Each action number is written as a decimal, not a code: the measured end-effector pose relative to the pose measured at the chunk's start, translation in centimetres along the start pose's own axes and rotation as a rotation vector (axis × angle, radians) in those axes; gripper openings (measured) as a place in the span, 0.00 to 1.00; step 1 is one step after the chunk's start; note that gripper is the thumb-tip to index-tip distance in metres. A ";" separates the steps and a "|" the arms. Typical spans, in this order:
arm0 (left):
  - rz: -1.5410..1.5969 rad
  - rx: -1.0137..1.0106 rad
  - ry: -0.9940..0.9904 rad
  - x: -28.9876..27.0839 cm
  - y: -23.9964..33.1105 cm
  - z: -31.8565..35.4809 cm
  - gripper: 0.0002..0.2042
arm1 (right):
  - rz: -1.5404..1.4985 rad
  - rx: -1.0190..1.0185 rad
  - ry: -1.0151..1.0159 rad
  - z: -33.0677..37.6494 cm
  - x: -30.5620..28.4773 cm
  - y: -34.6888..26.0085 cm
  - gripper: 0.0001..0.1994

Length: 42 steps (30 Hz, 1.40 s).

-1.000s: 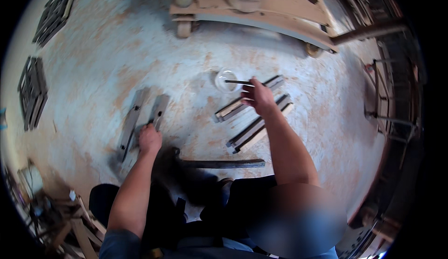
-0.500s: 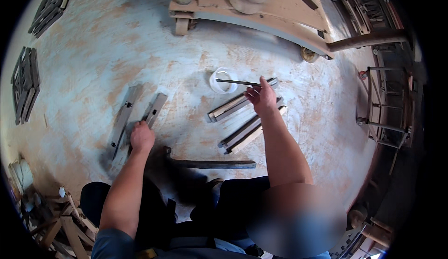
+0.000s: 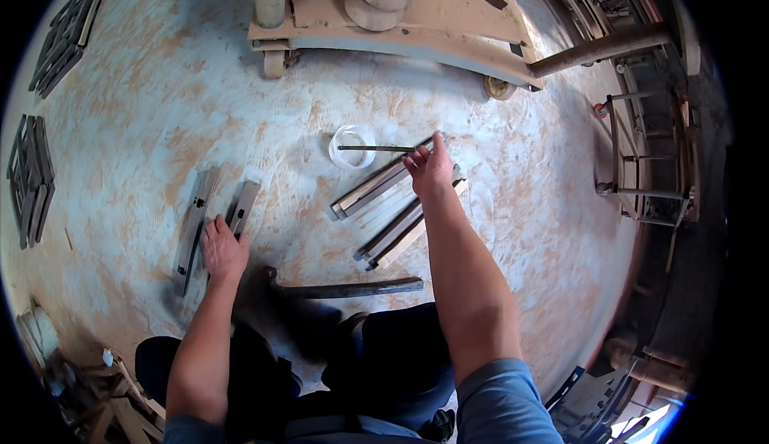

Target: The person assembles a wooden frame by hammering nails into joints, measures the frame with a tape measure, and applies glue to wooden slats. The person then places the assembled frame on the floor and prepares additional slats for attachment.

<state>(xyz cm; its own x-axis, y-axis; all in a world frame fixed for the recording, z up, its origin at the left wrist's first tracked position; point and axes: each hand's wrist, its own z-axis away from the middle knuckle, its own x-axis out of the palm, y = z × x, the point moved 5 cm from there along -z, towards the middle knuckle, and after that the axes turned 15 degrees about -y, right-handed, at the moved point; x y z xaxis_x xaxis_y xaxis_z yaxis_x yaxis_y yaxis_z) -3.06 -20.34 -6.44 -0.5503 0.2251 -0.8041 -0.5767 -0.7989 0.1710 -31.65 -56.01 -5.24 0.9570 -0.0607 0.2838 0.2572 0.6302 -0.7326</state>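
A thin dark stick (image 3: 376, 148) is in my right hand (image 3: 431, 170), pinched near its right end. Its far end reaches over a round, whitish translucent tub (image 3: 351, 161) on the floor; whether the tip is a brush cannot be made out. My left hand (image 3: 224, 249) lies between two dark wooden pieces with small cut-out holes, its fingers stretched. The left piece (image 3: 195, 220) is longer; the right piece (image 3: 245, 201) touches or nearly touches my thumb side. Under and beside my right hand rest two bundles of dark and pale strips, an upper bundle (image 3: 375, 188) and a lower bundle (image 3: 408, 236).
A dark curved wooden bar (image 3: 348, 289) lies near my knees. Ahead stands a wheeled wooden platform (image 3: 392, 40). Stacked dark frames (image 3: 32, 180) are at the far left, scrap wood (image 3: 120, 412) at the lower left, and a metal rack (image 3: 649, 156) on the right.
The view has shifted, so most things appear further left. My left hand has moved off the right wooden piece toward the left one, its fingers loosening. My right hand keeps the stick over the tub.
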 end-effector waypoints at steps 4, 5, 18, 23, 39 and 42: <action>0.107 0.252 0.205 -6.8 5.4 4.8 0.35 | -0.229 -0.100 0.149 2.9 -3.7 -1.1 0.30; 0.154 0.261 0.118 -9.2 6.0 6.9 0.35 | -0.162 -0.093 0.167 5.1 -3.2 -0.7 0.28; -0.066 0.063 -0.398 -20.3 -4.9 39.5 0.26 | 1.760 0.384 -0.805 44.2 -0.2 -4.8 0.31; 0.097 0.015 -0.524 -23.4 -4.5 50.5 0.24 | 1.975 0.815 -0.746 55.4 -0.9 -9.1 0.36; 0.868 -0.100 -0.438 -46.0 -19.7 55.1 0.27 | 1.576 0.691 -0.887 58.5 32.6 -16.6 0.19; 0.972 -0.176 -0.297 -49.4 -23.4 55.2 0.27 | 1.443 0.687 -0.910 59.3 38.8 -15.7 0.15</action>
<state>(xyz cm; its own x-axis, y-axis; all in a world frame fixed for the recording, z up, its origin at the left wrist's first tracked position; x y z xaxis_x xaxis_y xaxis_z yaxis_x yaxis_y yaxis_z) 4.30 18.06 60.71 -0.8724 -0.4523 -0.1853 0.2811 -0.7744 0.5668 -6.51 -22.31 53.96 -0.0638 0.9912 0.1163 -0.9186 -0.0128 -0.3949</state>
